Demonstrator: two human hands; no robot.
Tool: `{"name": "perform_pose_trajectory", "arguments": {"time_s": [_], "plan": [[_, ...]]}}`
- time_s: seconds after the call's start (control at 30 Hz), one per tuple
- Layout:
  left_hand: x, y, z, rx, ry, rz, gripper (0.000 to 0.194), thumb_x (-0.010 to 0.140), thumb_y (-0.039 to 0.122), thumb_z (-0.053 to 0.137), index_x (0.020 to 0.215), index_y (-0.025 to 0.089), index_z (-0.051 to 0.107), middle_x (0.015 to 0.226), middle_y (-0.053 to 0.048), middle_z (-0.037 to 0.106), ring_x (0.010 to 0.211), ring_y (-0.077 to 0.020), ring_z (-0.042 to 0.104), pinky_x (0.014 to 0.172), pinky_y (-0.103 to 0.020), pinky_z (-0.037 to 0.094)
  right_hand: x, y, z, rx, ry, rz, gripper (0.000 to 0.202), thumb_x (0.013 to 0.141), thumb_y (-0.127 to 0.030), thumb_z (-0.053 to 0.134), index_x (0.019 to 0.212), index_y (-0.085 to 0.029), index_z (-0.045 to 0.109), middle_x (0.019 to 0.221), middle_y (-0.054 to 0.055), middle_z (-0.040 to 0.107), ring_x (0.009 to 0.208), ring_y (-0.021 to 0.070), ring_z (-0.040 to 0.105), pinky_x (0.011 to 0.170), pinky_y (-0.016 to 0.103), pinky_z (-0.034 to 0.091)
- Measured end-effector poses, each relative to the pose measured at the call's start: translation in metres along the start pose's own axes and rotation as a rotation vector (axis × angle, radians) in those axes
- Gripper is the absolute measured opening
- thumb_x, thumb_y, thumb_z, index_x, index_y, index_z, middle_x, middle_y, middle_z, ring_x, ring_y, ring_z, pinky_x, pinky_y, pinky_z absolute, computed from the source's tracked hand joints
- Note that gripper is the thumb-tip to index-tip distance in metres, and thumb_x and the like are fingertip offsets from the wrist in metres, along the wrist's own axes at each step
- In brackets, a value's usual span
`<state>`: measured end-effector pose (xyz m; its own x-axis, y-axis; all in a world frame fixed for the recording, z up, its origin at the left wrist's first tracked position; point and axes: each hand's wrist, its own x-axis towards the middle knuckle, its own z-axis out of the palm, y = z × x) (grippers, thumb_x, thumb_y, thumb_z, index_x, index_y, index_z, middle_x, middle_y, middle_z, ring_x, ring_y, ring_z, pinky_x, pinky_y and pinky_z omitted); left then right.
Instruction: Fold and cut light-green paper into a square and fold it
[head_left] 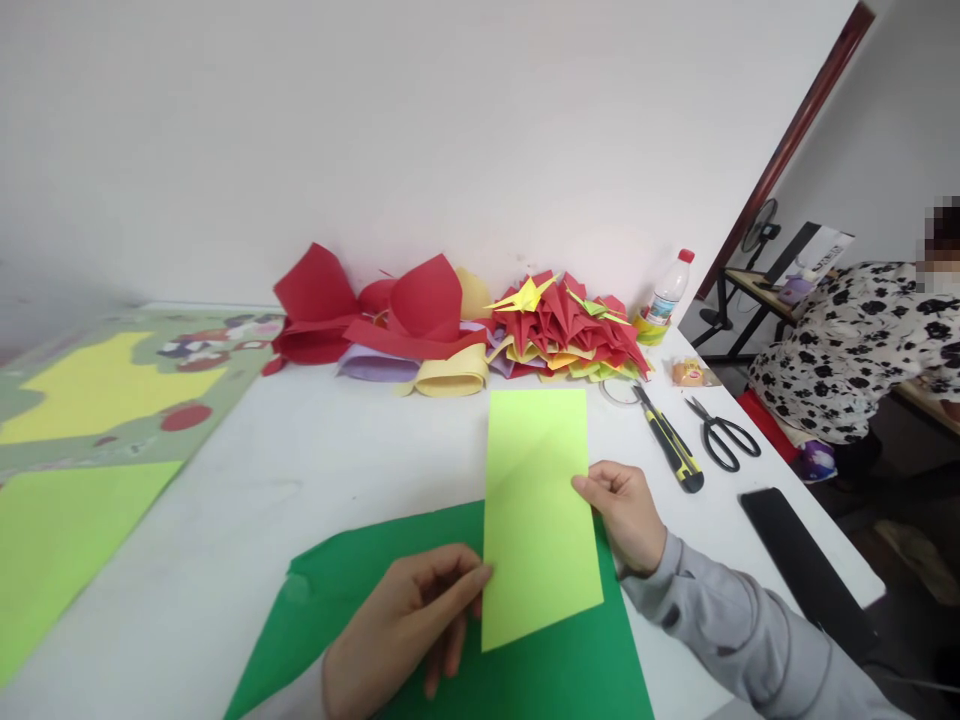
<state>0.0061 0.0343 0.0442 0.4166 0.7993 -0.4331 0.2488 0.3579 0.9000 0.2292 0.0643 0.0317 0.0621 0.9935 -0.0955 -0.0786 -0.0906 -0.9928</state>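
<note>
A yellow-green rectangular paper (536,500) is held upright lengthwise, above a large green sheet (337,570) on the white table. My right hand (626,510) pinches its right edge between thumb and fingers. At the lower left edge of the same paper, my left hand (420,610) grips it with thumb and index finger, the other fingers curled loosely below. The paper's lower part overlaps the green sheet, and its top end reaches toward the folded paper pieces.
Red paper shapes (427,305) and folded cranes (559,325) line the wall. Rightward lie a bottle (667,290), a cutter (671,440), scissors (720,432) and a black strip (802,560). Yellow-green paper (75,540) lies left. A person in a patterned top (855,340) is at right.
</note>
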Motion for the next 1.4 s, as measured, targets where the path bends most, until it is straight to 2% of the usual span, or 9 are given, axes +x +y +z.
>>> {"name": "perform_pose_trajectory", "arguments": {"time_s": [0.1, 0.27, 0.47, 0.6, 0.83, 1.1, 1.2, 1.3, 1.4], "plan": [[-0.001, -0.001, 0.000, -0.027, -0.026, 0.018, 0.049, 0.069, 0.069, 0.063, 0.064, 0.022, 0.050, 0.036, 0.004, 0.052, 0.030, -0.0095, 0.043, 0.032, -0.019, 0.035, 0.001, 0.002, -0.001, 0.004, -0.007, -0.005, 0.040, 0.064, -0.053, 0.078, 0.060, -0.017, 0.060, 0.048, -0.005, 0.054, 0.044, 0.0082, 0.040, 0.045, 0.023, 0.029], [0.001, -0.001, 0.003, -0.106, 0.012, 0.045, 0.055, 0.064, 0.076, 0.061, 0.065, 0.022, 0.049, 0.037, 0.004, 0.051, 0.031, -0.0120, 0.048, 0.030, -0.020, 0.036, -0.001, 0.002, 0.000, -0.040, -0.052, 0.026, 0.040, 0.066, -0.055, 0.077, 0.062, -0.017, 0.063, 0.048, -0.003, 0.055, 0.043, 0.0097, 0.042, 0.044, 0.023, 0.029], [0.002, -0.001, 0.004, -0.062, 0.073, 0.076, 0.057, 0.066, 0.079, 0.056, 0.060, 0.024, 0.041, 0.031, 0.005, 0.048, 0.026, -0.0091, 0.040, 0.030, -0.018, 0.028, -0.003, 0.002, 0.002, -0.033, -0.007, 0.004, 0.038, 0.067, -0.052, 0.078, 0.062, -0.017, 0.064, 0.048, -0.003, 0.056, 0.044, 0.0097, 0.042, 0.045, 0.023, 0.029], [0.002, -0.003, 0.003, -0.046, 0.108, 0.101, 0.054, 0.072, 0.073, 0.056, 0.058, 0.023, 0.040, 0.033, 0.005, 0.048, 0.028, -0.0092, 0.043, 0.032, -0.018, 0.030, 0.000, 0.007, 0.000, 0.026, 0.017, 0.011, 0.037, 0.068, -0.050, 0.079, 0.064, -0.017, 0.064, 0.049, -0.003, 0.055, 0.045, 0.0098, 0.042, 0.046, 0.024, 0.029], [0.003, -0.006, 0.006, -0.004, 0.050, 0.088, 0.057, 0.067, 0.079, 0.055, 0.064, 0.023, 0.047, 0.037, 0.008, 0.044, 0.031, -0.0116, 0.045, 0.031, -0.021, 0.034, 0.010, 0.011, -0.006, 0.096, 0.079, -0.009, 0.038, 0.069, -0.050, 0.078, 0.063, -0.018, 0.060, 0.048, -0.006, 0.050, 0.044, 0.0086, 0.038, 0.046, 0.024, 0.027], [-0.003, -0.002, 0.007, 0.099, 0.097, 0.180, 0.055, 0.076, 0.074, 0.050, 0.056, 0.025, 0.034, 0.030, 0.010, 0.033, 0.027, -0.0077, 0.029, 0.039, -0.023, 0.025, 0.008, 0.007, -0.003, 0.117, 0.100, -0.001, 0.039, 0.066, -0.049, 0.080, 0.059, -0.018, 0.059, 0.045, -0.006, 0.051, 0.043, 0.0079, 0.039, 0.045, 0.023, 0.026], [-0.004, -0.004, 0.004, 0.106, 0.089, 0.181, 0.053, 0.080, 0.070, 0.048, 0.055, 0.025, 0.034, 0.030, 0.008, 0.035, 0.028, -0.0091, 0.030, 0.041, -0.025, 0.027, 0.009, 0.006, -0.003, 0.133, 0.079, 0.032, 0.038, 0.065, -0.049, 0.080, 0.061, -0.017, 0.060, 0.045, -0.005, 0.052, 0.042, 0.0082, 0.040, 0.044, 0.023, 0.026], [-0.006, -0.004, -0.001, 0.120, 0.239, 0.333, 0.047, 0.085, 0.058, 0.049, 0.053, 0.024, 0.044, 0.040, 0.003, 0.046, 0.038, -0.0122, 0.041, 0.046, -0.025, 0.036, 0.009, 0.003, -0.004, 0.155, 0.042, 0.089, 0.040, 0.062, -0.050, 0.082, 0.058, -0.018, 0.058, 0.044, -0.006, 0.051, 0.041, 0.0074, 0.039, 0.042, 0.022, 0.026], [-0.007, -0.002, -0.001, 0.185, 0.497, 0.638, 0.018, 0.084, 0.039, 0.058, 0.085, 0.024, 0.069, 0.088, -0.007, 0.069, 0.068, -0.0187, 0.061, 0.064, -0.028, 0.049, 0.006, 0.000, -0.002, 0.173, -0.016, 0.172, 0.042, 0.058, -0.050, 0.084, 0.056, -0.017, 0.058, 0.044, -0.005, 0.052, 0.039, 0.0066, 0.038, 0.041, 0.022, 0.026]]}}
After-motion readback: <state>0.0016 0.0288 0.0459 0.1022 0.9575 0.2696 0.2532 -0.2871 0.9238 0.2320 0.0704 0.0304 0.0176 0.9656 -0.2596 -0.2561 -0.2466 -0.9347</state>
